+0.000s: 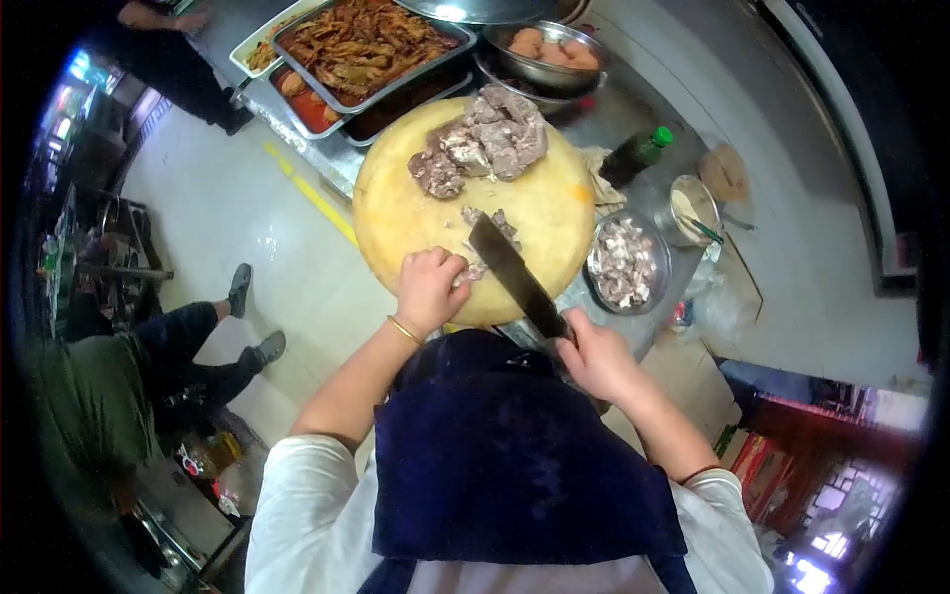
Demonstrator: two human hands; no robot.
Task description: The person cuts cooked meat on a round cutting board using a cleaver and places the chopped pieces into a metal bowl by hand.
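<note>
A round, thick chopping board lies in front of me. My right hand is wrapped round the handle of a dark-bladed cleaver, its blade slanting up and left over the board. Curled fingers of my left hand press on a small piece of cooked meat, just left of the blade. Some cut meat bits lie by the cleaver's tip, partly hidden by it. Large chunks of cooked meat rest at the board's far side. Right of the board, a bowl holds chopped meat.
Behind the board stand metal trays of cooked food and a metal bowl of eggs. A green-capped bottle and a container with a utensil are at right. Other people are at left.
</note>
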